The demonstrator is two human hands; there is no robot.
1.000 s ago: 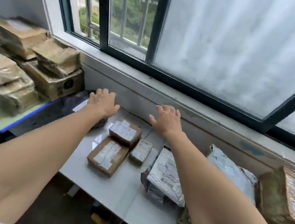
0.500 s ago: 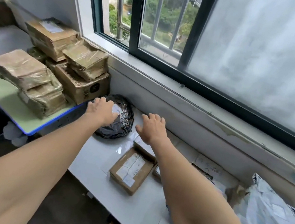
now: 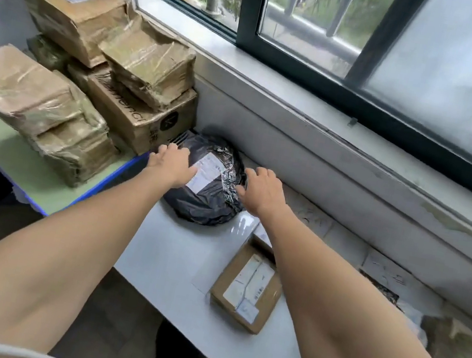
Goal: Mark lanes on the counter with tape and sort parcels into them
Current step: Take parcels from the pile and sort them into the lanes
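A black plastic-bag parcel (image 3: 202,204) with a white label lies on the white counter (image 3: 170,258), at its left end under the window sill. My left hand (image 3: 171,163) rests flat on the parcel's upper left, fingers spread. My right hand (image 3: 262,191) touches its right edge, fingers apart too. Neither hand has closed around it, and the parcel still sits on the counter. A small brown box (image 3: 247,288) with a label lies on the counter beside my right forearm. No tape is visible.
Several brown taped boxes (image 3: 139,73) are stacked on a green, blue-edged table (image 3: 39,175) left of the counter. More parcels (image 3: 449,339) lie blurred at the right edge. The window sill (image 3: 347,129) runs along the back.
My view and both hands have shifted left, off the small boxes. The hands now sit on either side of the black parcel.
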